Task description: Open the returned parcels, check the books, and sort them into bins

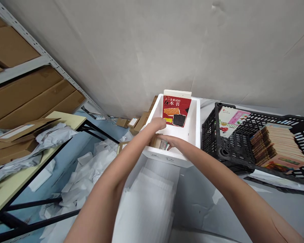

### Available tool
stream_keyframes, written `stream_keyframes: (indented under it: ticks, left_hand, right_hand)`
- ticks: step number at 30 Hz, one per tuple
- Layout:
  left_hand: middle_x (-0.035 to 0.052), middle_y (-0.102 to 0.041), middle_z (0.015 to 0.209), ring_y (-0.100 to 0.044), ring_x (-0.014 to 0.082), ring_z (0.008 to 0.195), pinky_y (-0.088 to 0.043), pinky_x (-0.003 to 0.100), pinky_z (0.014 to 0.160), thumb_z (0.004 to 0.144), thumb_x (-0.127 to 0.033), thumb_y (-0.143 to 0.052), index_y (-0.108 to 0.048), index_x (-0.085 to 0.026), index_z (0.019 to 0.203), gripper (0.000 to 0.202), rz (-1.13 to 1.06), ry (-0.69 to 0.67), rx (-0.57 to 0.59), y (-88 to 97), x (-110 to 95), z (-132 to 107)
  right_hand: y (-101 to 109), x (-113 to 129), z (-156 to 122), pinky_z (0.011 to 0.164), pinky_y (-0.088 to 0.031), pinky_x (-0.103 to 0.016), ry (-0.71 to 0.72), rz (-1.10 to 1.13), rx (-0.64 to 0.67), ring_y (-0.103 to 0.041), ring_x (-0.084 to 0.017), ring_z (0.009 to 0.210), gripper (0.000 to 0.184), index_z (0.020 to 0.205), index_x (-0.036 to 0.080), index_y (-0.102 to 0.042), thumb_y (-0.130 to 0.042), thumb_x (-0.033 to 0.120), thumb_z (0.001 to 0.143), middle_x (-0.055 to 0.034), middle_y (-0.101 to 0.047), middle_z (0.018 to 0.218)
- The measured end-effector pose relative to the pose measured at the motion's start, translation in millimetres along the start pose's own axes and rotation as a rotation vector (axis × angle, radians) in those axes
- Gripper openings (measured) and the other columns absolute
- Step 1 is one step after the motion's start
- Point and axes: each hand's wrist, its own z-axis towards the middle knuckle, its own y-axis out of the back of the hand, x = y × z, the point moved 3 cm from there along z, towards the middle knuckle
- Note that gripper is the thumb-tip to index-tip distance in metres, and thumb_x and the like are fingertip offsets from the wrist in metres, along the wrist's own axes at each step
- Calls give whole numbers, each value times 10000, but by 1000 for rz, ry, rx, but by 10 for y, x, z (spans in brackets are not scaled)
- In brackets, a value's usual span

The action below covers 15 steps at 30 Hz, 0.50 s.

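Both my arms reach forward into a white foam box on a grey table. My left hand is inside the box, touching the lower left edge of a red book that leans upright against the far wall, with a white book behind it. My right hand is lower in the box, its fingers closed over a stack of books lying near the front wall. The fingertips of both hands are partly hidden.
A black plastic crate to the right holds a row of books and a colourful booklet. White padded bags lie stacked before the box. A yellow table with cardboard and wrapping stands left, shelves with cartons behind it, litter on the blue floor.
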Motion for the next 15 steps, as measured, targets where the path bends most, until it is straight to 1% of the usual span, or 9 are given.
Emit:
stream_keyframes:
  ticks: [2,4,5,7,9,11,12,13,15]
  left_hand:
    - [147,-649,1132,-572,258,1101,-415,401,937,850,-207,-423,-597,-137,1139,345,51,-7,-40,144,9,-167]
    - [148,-619,1181,-553,258,1123,-411,408,937,890,-185,-352,-549,-139,1205,375,96,-16,-162,316,50,-392]
    - [143,-619,1175,-555,254,1113,-419,401,925,910,-189,-317,-536,-140,1222,385,110,-21,-250,401,74,-531]
    - [126,-636,1126,-572,240,1066,-438,369,889,940,-225,-270,-530,-146,1231,398,102,-33,-447,524,106,-871]
    - [110,-647,1082,-584,221,1027,-444,337,862,958,-273,-242,-528,-154,1230,412,18,-51,-606,505,81,-1289]
    - [92,-664,1005,-603,199,967,-445,305,826,966,-305,-214,-559,-165,1167,423,-117,-100,-672,273,-45,-1751]
    - [81,-672,942,-617,188,908,-447,288,789,966,-320,-213,-598,-174,1067,424,-182,-136,-637,65,-155,-1982]
    - [69,-674,865,-626,176,836,-446,273,750,963,-333,-223,-619,-184,949,423,-243,-179,-537,-203,-296,-2206]
    - [37,-673,789,-631,155,747,-431,249,685,958,-315,-246,-608,-208,829,398,-353,-185,-220,-865,-627,-2638]
  right_hand:
    - [128,-30,-54,821,-437,-628,-101,42,30,-348,-390,1306,722,1278,138,-462,-453,678,798,-195,-402,1402]
    - [257,-18,-85,833,-438,-608,-137,81,-21,-253,-394,1357,730,1354,156,-375,-402,667,834,-198,-274,1484]
    - [310,5,-99,832,-446,-591,-149,85,-51,-257,-390,1356,717,1366,161,-356,-381,657,849,-200,-253,1494]
    - [382,91,-163,830,-463,-535,-142,43,-111,-363,-357,1297,638,1321,152,-413,-376,610,877,-206,-330,1450]
    - [419,219,-339,814,-478,-437,-12,-41,-231,-519,-278,1121,486,1155,140,-539,-439,529,882,-186,-509,1282]
    - [406,313,-701,743,-469,-323,290,-108,-394,-570,-179,852,333,907,159,-595,-473,467,880,-101,-624,977]
    - [372,303,-958,683,-451,-277,487,-120,-476,-537,-141,722,328,788,175,-574,-456,465,886,-44,-608,812]
    - [312,223,-1240,632,-423,-245,645,-117,-516,-491,-117,635,375,693,188,-529,-404,469,908,1,-549,682]
    - [143,-169,-1807,539,-353,-213,744,-126,-587,-378,-88,514,463,541,207,-374,-392,488,908,47,-382,520]
